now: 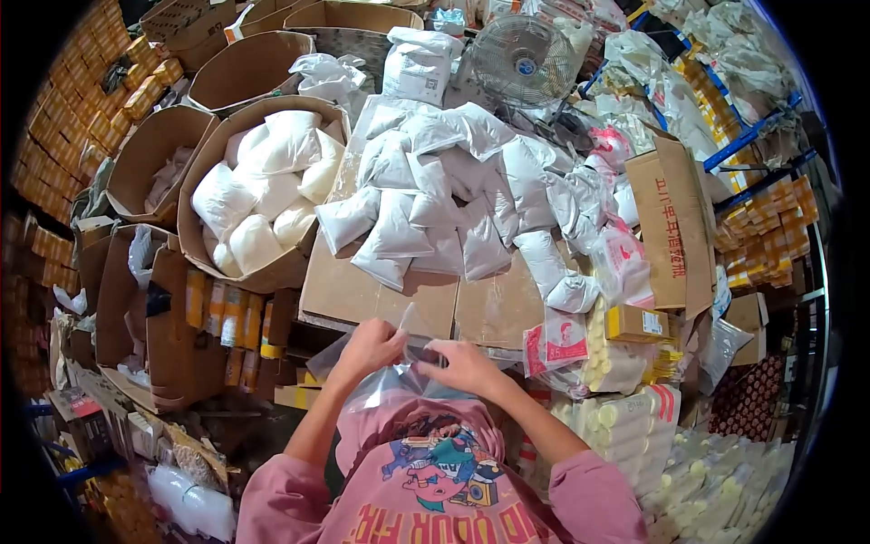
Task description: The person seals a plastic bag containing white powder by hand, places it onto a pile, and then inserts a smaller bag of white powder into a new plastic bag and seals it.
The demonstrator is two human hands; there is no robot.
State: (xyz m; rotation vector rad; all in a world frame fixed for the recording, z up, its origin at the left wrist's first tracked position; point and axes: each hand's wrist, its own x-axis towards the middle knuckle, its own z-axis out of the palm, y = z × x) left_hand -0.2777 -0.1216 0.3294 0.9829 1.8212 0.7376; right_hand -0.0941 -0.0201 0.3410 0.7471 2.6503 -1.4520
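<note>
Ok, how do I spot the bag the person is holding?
Find the big heap of white pouches on the cardboard. Just below its near edge the left hand and right hand meet. They hold the clear bag: see-through and flat, not white and stuffed.

The dark item [424, 355] against the clear bag [381, 385] is unidentifiably small.

White pouches [435, 199] heap on cardboard [362, 295], a fan [524, 59] behind them.
</note>
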